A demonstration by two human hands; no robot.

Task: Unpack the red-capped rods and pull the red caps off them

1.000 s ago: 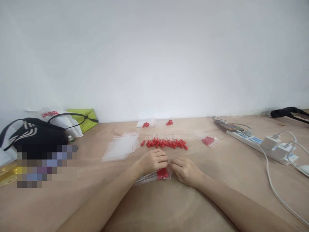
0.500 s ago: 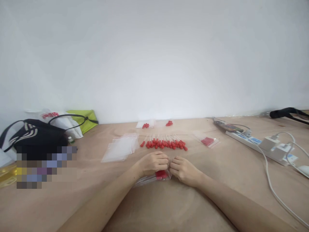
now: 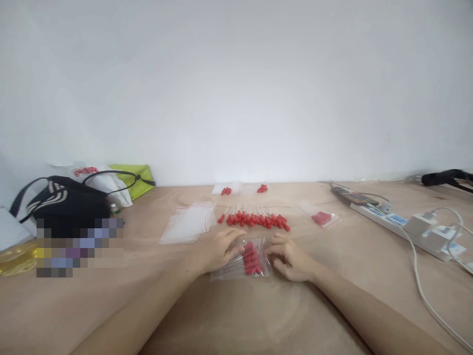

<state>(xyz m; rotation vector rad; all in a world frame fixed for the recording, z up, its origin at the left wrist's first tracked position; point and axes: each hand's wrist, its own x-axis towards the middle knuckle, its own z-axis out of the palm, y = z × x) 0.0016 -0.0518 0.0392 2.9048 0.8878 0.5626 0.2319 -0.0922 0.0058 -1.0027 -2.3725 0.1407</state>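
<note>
A clear zip bag [image 3: 229,270] of droppers with red rubber bulbs [image 3: 253,258] lies flat in front of me, bulbs towards its zip end on the right. My left hand [image 3: 222,248] rests over the bag's upper left part, fingers stretched and thumb apart. Beside the zip end, my right hand [image 3: 290,257] is open, its fingers loosely bent and the fingertips close to the bag's edge. Just beyond my hands, a row of loose droppers [image 3: 254,219] lies with the red bulbs towards me.
Flat clear bags [image 3: 187,223] lie in a stack to the left. A filled bag [image 3: 321,218] sits on the right, and two small groups of red bulbs [image 3: 226,191] lie near the wall. A power strip [image 3: 397,219] with chargers and a black bag [image 3: 70,207] flank the table.
My hands have come apart from the pinch at the bag's zip end. The bag now lies flat with its red bulbs in plain sight. The view has shifted slightly.
</note>
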